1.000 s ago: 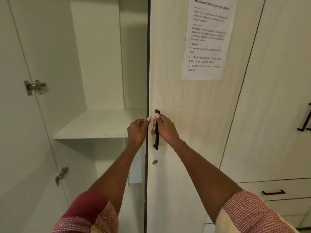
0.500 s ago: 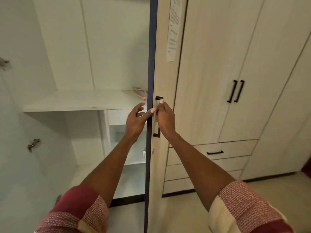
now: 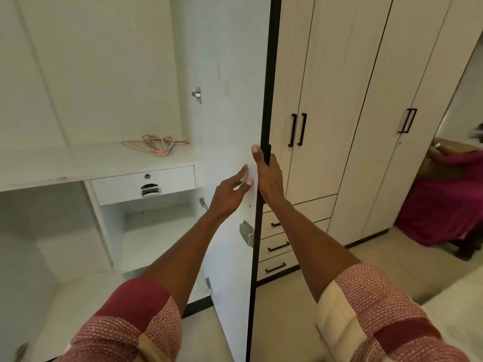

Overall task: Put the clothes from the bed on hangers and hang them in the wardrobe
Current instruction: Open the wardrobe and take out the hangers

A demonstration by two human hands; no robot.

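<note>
Wardrobe [image 3: 91,74] first: its left bay stands open, white inside, with a shelf above a small drawer [image 3: 143,181]. The door [image 3: 230,100] is swung out edge-on toward the viewer, its dark edge running top to bottom. At the far right a bed [image 3: 441,210] under a magenta cover is partly in view; I cannot make out separate clothes on it. A loose tangle of wire hangers [image 3: 156,146] lies on the shelf.

The step in hand looks like getting the door fully open. To do it well, swing it wide enough to clear the bay, then reach for the hangers.

The right hand [image 3: 269,178] has its grip wrapped round the door's edge, thumb up on the white inner face. The left hand [image 3: 230,192] is spread, fingertips just touching that face, holding nothing.
</note>
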